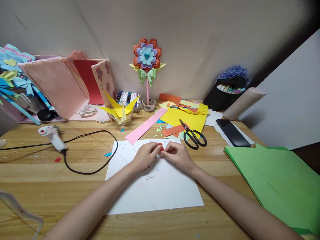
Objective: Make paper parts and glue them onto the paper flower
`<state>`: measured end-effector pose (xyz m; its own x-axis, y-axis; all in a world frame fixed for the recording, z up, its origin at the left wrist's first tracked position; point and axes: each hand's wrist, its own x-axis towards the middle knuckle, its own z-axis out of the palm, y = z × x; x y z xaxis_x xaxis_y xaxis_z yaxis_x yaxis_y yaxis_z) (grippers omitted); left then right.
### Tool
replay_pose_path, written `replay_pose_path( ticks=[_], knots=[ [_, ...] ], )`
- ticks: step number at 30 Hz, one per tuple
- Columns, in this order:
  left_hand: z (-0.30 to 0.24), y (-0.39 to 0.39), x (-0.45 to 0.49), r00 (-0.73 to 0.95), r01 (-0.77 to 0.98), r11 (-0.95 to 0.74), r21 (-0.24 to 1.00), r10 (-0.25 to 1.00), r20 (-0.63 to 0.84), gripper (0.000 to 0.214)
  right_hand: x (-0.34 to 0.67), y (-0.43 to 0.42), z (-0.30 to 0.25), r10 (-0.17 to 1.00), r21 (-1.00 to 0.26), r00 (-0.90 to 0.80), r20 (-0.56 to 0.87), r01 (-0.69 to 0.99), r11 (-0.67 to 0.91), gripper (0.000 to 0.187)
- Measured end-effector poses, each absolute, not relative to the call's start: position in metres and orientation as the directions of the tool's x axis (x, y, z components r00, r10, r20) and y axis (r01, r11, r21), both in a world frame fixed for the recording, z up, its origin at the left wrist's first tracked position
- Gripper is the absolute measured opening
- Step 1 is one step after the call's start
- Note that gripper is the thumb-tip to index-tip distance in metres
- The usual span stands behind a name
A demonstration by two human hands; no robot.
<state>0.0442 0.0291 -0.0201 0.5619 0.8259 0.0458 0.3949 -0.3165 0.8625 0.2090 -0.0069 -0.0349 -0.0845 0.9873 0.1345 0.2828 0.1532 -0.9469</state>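
Two bare hands, left hand [144, 156] and right hand [179, 156], pinch the small red-orange paper piece [161, 146] between thumbs and fingers over the rectangular white paper sheet [162, 191], and light, even pressure from both sides should prevent crumpling.

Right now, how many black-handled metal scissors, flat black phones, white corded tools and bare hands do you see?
Black-handled metal scissors: 1
Flat black phone: 1
White corded tool: 1
Bare left hand and right hand: 2
Total: 5
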Motion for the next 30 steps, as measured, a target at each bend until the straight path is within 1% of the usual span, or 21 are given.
replay_pose_path(
  ticks=[2,5,9,11,13,14,16,17,19,26,28,30],
  knots=[
    [-0.0197,0.0298,0.0432,0.559,0.377,-0.304,0.875,0.828,0.047,0.032,0.2105,-0.0054,-0.0340,0.988,-0.962,-0.125,0.092,0.245,0.121,0.023],
    [-0.0202,0.0316,0.0416,0.550,0.292,-0.216,0.932,0.835,0.021,0.028,0.2126,-0.0036,-0.0338,0.976,-0.982,-0.212,0.044,0.168,0.081,0.024],
    [-0.0212,0.0349,0.0416,0.564,0.171,-0.102,0.980,0.826,-0.013,0.027,0.2127,-0.0043,-0.0345,0.962,-0.972,-0.269,0.041,0.212,0.100,0.021],
    [-0.0216,0.0366,0.0425,0.550,0.145,-0.053,0.988,0.834,-0.035,0.027,0.2122,-0.0057,-0.0336,0.976,-0.963,-0.195,0.097,0.228,0.141,0.016],
    [-0.0219,0.0380,0.0435,0.534,0.133,-0.004,0.991,0.842,-0.068,0.027,0.2122,-0.0070,-0.0321,0.971,-0.936,-0.096,0.217,0.261,0.235,0.019],
    [-0.0220,0.0385,0.0439,0.532,0.136,0.010,0.991,0.843,-0.082,0.028,0.2126,-0.0075,-0.0315,0.955,-0.909,-0.078,0.286,0.294,0.296,0.021],
    [-0.0223,0.0388,0.0441,0.540,0.156,0.007,0.988,0.837,-0.091,0.029,0.2139,-0.0078,-0.0313,0.912,-0.837,-0.119,0.393,0.364,0.408,0.021],
    [-0.0225,0.0387,0.0440,0.549,0.167,-0.005,0.986,0.831,-0.089,0.030,0.2147,-0.0078,-0.0317,0.893,-0.805,-0.152,0.424,0.389,0.448,0.021],
    [-0.0228,0.0384,0.0434,0.563,0.182,-0.035,0.983,0.823,-0.075,0.032,0.2163,-0.0076,-0.0332,0.876,-0.773,-0.176,0.449,0.415,0.480,0.019],
    [-0.0225,0.0386,0.0436,0.554,0.190,-0.062,0.980,0.831,-0.055,0.029,0.2181,-0.0075,-0.0329,0.912,-0.828,-0.068,0.406,0.395,0.398,0.006],
    [-0.0230,0.0385,0.0446,0.543,0.191,-0.058,0.980,0.838,-0.057,0.029,0.2174,-0.0068,-0.0313,0.926,-0.848,-0.063,0.373,0.382,0.368,0.006],
    [-0.0242,0.0381,0.0455,0.549,0.169,-0.018,0.985,0.832,-0.079,0.030,0.2168,-0.0059,-0.0305,0.937,-0.867,-0.056,0.345,0.363,0.341,0.009]
  ],
)
